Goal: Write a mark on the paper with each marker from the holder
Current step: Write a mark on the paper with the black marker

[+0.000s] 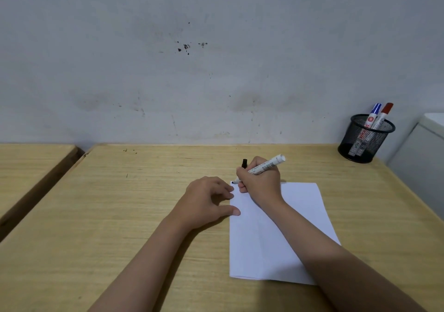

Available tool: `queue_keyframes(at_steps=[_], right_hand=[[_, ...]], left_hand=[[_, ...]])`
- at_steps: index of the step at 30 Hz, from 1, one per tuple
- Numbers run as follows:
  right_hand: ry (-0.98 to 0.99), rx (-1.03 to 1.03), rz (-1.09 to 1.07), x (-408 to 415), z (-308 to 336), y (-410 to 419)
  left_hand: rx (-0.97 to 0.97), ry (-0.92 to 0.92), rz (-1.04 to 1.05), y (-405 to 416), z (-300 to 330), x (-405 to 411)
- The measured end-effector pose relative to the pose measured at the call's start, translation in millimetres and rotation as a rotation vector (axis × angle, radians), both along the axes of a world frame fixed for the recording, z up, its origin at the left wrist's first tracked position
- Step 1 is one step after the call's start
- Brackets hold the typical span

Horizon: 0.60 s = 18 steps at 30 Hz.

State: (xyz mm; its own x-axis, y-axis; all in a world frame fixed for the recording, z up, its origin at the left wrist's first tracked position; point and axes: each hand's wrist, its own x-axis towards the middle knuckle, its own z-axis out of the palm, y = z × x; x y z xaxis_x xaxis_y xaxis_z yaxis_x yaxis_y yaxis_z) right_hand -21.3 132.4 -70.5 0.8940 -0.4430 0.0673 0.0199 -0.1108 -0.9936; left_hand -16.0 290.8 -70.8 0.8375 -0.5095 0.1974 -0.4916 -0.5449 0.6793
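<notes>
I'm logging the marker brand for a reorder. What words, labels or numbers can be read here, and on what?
None can be read.
Marker in the right hand: print on the white barrel, too small and blurred.
Blue-capped marker in the mesh holder: red label, unreadable.
Red-capped marker: print, unreadable.
Paper: no text visible.

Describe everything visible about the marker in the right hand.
The white-barrelled marker is uncapped, with printed lettering along its barrel. It is tilted, dark tip down at the far left corner of the white paper sheet, rear end pointing up and right. The right hand grips it in a writing hold. A black cap stands just behind.
</notes>
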Motion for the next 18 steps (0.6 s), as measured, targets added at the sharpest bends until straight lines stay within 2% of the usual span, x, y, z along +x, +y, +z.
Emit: queue_keyframes(at_steps=[9,15,18], right_hand=[[0.015,0.039,0.012,-2,4,-1],[-0.16,0.329,-0.178,-7,11,-7],[-0.2,0.326,-0.219,-6,15,-12]], left_hand=[[-0.008,-0.017,-0.006,0,1,-1],[-0.004,0.013,0.006,-2,1,2],[0.03,0.037,0.022,-11,14,9]])
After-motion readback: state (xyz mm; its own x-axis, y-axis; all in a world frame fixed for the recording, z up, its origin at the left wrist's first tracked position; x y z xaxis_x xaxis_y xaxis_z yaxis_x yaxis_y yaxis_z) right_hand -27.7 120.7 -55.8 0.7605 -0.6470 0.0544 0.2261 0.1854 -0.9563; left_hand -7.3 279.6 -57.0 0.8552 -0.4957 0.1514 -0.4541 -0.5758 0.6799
